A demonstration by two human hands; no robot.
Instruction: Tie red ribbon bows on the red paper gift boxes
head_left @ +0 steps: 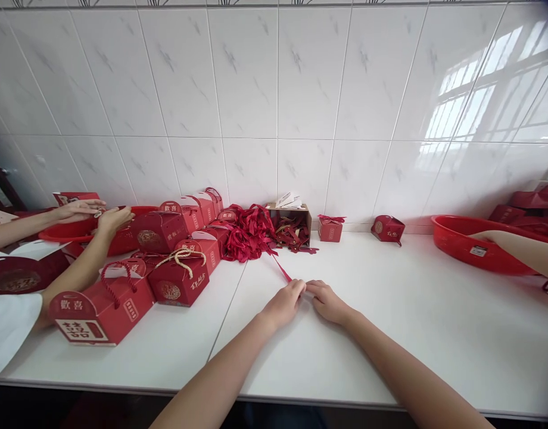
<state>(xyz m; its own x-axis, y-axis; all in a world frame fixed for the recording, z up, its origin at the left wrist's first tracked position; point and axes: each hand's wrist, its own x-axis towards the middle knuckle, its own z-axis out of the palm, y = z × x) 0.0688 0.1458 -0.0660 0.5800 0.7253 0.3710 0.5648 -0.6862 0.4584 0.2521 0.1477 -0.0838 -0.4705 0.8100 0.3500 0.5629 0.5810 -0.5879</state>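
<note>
A thin red ribbon (280, 268) runs from a heaped pile of red ribbons (251, 232) down to my hands over the white table. My left hand (285, 305) is closed in a pinch on this ribbon. Fingertip to fingertip with it, my right hand (331, 304) is also pinched shut at the ribbon; the piece between the fingers is mostly hidden. Behind the pile's right side, an open cardboard box (308, 217) lies with dark red ribbon pieces spilling from it. A small red gift box (331, 229) with a ribbon bow stands to its right.
Another small red box (388, 229) stands by the tiled wall. Several red gift boxes (102, 307) with rope handles crowd the left side. A person's hands (111, 220) work there near a red basin (62, 232). Another person's arm (515, 244) reaches into a red basin (461, 247) at right.
</note>
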